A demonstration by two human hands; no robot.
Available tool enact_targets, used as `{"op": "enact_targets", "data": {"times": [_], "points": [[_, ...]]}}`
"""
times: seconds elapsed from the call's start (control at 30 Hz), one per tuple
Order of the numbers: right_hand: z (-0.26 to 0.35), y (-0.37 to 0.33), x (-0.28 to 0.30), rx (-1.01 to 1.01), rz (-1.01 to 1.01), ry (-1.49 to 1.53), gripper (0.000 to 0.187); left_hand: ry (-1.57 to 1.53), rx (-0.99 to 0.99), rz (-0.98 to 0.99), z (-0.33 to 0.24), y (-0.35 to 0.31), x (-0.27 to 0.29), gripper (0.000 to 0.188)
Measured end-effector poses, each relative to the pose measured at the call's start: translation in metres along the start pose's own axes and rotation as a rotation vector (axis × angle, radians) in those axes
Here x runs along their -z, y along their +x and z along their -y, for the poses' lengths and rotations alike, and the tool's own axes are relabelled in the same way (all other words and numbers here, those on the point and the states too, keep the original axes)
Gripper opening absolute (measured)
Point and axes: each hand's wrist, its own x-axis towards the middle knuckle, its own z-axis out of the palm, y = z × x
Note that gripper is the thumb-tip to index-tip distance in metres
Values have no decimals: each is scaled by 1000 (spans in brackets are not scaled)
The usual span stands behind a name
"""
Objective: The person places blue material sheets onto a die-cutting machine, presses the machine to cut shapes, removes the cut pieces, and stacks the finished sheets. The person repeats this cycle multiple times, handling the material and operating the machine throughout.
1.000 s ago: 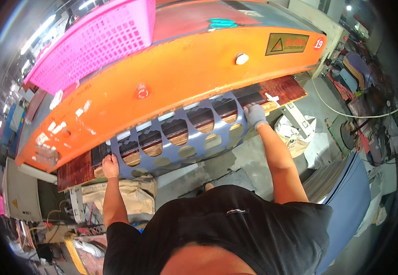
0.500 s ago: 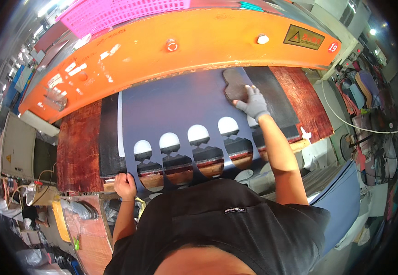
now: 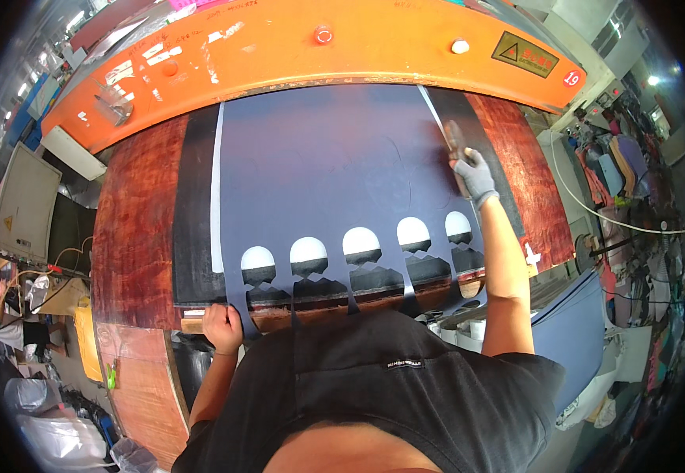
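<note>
A dark blue sheet (image 3: 319,165) lies over the black cutting pad, with a row of rounded sole-like cut-outs along its near side. White material shows through the tops of these holes. In my right hand (image 3: 478,180), which wears a grey fingerless glove, is a brown sole-shaped cutting die (image 3: 456,150), tipped up on edge and blurred, over the sheet's right border. My bare left hand (image 3: 223,328) is closed at the front left corner of the sheet, its fingers curled around the hanging edge strip; the fingertips are hidden.
An orange press beam (image 3: 264,55) with a red button spans the far side. Reddish worn boards (image 3: 134,229) flank the black pad (image 3: 193,221). Blue sheets (image 3: 571,331) hang in a stack at right. A grey control box (image 3: 23,205) stands at left.
My right hand has moved right with the die, which has gone from lying flat to tipped on edge. The left hand stays at the front corner. The whole view has shifted.
</note>
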Motion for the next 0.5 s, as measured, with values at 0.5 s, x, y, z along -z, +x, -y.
{"op": "enact_targets", "data": {"times": [0.5], "points": [[-69, -179, 67, -2, -150, -586, 53, -448, 526, 163, -7, -10, -1, 32]]}}
